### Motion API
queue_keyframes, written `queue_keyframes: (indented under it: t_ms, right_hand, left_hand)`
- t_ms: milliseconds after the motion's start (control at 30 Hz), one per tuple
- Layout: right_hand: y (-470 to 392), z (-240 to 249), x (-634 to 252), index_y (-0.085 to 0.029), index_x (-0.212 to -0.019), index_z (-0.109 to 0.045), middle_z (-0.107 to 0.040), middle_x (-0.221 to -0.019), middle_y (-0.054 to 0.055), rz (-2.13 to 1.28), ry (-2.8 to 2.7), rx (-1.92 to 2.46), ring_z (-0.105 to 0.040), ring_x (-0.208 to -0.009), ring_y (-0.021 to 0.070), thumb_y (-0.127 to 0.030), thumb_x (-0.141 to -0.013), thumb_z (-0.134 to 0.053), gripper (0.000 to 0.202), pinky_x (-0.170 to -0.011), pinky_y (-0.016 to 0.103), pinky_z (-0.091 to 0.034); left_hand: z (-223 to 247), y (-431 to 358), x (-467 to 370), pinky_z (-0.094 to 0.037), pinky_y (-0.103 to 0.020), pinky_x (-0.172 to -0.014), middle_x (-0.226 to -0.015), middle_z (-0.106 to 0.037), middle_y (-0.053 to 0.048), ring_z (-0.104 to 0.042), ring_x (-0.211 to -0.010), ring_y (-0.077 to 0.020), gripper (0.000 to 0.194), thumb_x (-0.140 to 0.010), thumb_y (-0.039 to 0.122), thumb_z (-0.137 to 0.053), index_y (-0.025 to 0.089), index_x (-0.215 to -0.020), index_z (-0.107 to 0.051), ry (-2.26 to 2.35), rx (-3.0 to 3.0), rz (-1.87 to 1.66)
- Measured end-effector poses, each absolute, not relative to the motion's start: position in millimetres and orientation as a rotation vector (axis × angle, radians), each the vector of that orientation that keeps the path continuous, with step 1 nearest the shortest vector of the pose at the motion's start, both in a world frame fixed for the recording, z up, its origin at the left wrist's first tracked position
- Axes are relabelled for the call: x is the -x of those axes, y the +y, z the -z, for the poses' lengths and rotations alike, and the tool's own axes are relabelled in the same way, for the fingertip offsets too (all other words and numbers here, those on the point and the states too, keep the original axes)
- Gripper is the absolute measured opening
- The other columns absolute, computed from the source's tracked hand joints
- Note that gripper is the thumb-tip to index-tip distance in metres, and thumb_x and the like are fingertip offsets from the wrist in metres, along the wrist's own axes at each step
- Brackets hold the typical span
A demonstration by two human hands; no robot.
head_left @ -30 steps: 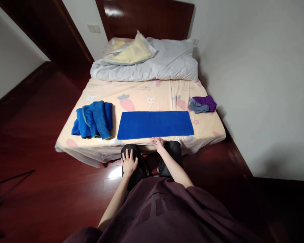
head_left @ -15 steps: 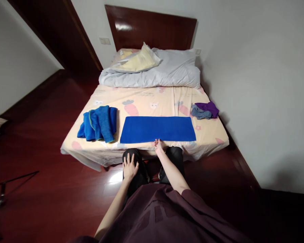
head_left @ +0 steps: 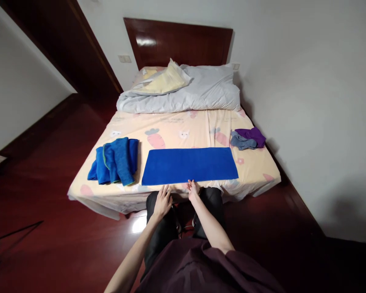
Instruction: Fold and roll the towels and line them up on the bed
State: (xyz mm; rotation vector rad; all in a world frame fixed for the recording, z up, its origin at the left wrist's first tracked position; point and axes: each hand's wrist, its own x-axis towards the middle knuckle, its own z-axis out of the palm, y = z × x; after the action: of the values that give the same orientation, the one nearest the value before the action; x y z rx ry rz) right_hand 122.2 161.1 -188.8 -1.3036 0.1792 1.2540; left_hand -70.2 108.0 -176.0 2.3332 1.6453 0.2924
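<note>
A blue towel (head_left: 189, 165), laid out as a long flat rectangle, lies along the front of the bed. My right hand (head_left: 193, 190) is at the middle of its front edge, turned partly palm up. Its fingers are loosely curled and apart, and I see no cloth gripped in them. My left hand (head_left: 162, 202) hovers over my left knee, just short of the same edge, with fingers stretched out and nothing held. To the left sits a pile of folded blue towels (head_left: 115, 160), some with green edging.
The bed (head_left: 183, 122) has a carrot-print sheet. Grey and purple cloths (head_left: 246, 138) lie at its right edge. A rolled grey quilt (head_left: 201, 91) and a pale yellow cloth (head_left: 167, 80) rest near the headboard (head_left: 179, 44). A thin dark stand (head_left: 16, 234) is on the floor at left.
My left hand has lifted off my left knee and moved right, closer to the towel's front edge. My right hand stays at that edge. The view has tilted slightly upward.
</note>
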Motion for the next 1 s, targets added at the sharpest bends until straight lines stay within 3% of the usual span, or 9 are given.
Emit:
queue_keyframes:
  t_ms: [133,300,533,667,800,1000]
  right_hand:
    - [156,195,-123,-0.022,-0.090,-0.068,-0.081,-0.115,0.011,-1.273,0.170,1.292,-0.078,-0.092,0.0191,-0.043,-0.091,-0.071,0.021,-0.070,0.027,-0.062]
    - [141,209,-126,-0.022,-0.100,-0.071,-0.076,-0.129,0.012,-1.320,0.126,1.273,-0.077,-0.109,0.0248,-0.047,-0.084,-0.074,0.029,-0.085,0.034,-0.063]
    - [141,210,-132,-0.025,-0.105,-0.070,-0.071,-0.140,0.009,-1.417,0.135,1.215,-0.073,-0.116,0.0209,-0.047,-0.091,-0.067,0.026,-0.097,0.036,-0.060]
    - [142,209,-130,-0.030,-0.113,-0.071,-0.066,-0.146,0.006,-1.417,0.083,1.259,-0.071,-0.121,0.0212,-0.055,-0.094,-0.064,0.033,-0.096,0.037,-0.060]
    - [141,212,-130,-0.031,-0.114,-0.073,-0.065,-0.148,0.004,-1.410,0.164,1.216,-0.071,-0.115,0.0196,-0.053,-0.090,-0.070,0.032,-0.091,0.033,-0.061]
    - [146,216,-131,-0.030,-0.113,-0.073,-0.068,-0.145,0.002,-1.383,0.190,1.200,-0.066,-0.080,0.0116,-0.047,-0.091,-0.071,0.028,-0.084,0.028,-0.062]
  left_hand:
    - [161,195,16,-0.029,-0.050,-0.132,-0.168,-0.040,-0.009,-0.024,-0.162,-0.0264,0.055,-0.100,0.021,-0.039,0.016,-0.152,-0.056,1.312,-2.420,-0.236]
    - [157,296,-52,-0.030,-0.049,-0.130,-0.168,-0.040,-0.013,-0.028,-0.160,-0.0315,0.056,-0.099,0.021,-0.042,0.012,-0.154,-0.054,1.267,-2.377,-0.005]
    - [166,390,-109,-0.039,-0.058,-0.120,-0.168,-0.038,-0.017,-0.034,-0.154,-0.0385,0.058,-0.095,0.020,-0.047,0.015,-0.153,-0.055,1.365,-2.270,0.057]
    - [164,429,-128,-0.042,-0.051,-0.117,-0.159,-0.050,-0.018,-0.043,-0.147,-0.0370,0.055,-0.093,0.018,-0.051,0.016,-0.147,-0.060,1.395,-2.227,0.077]
    - [161,452,-138,-0.047,-0.040,-0.111,-0.143,-0.063,-0.018,-0.056,-0.134,-0.0308,0.052,-0.093,0.016,-0.052,0.018,-0.144,-0.062,1.449,-2.174,0.066]
    - [163,465,-146,-0.050,-0.040,-0.107,-0.135,-0.064,-0.022,-0.063,-0.124,-0.0306,0.038,-0.094,0.021,-0.057,0.013,-0.129,-0.071,1.540,-2.116,0.042]
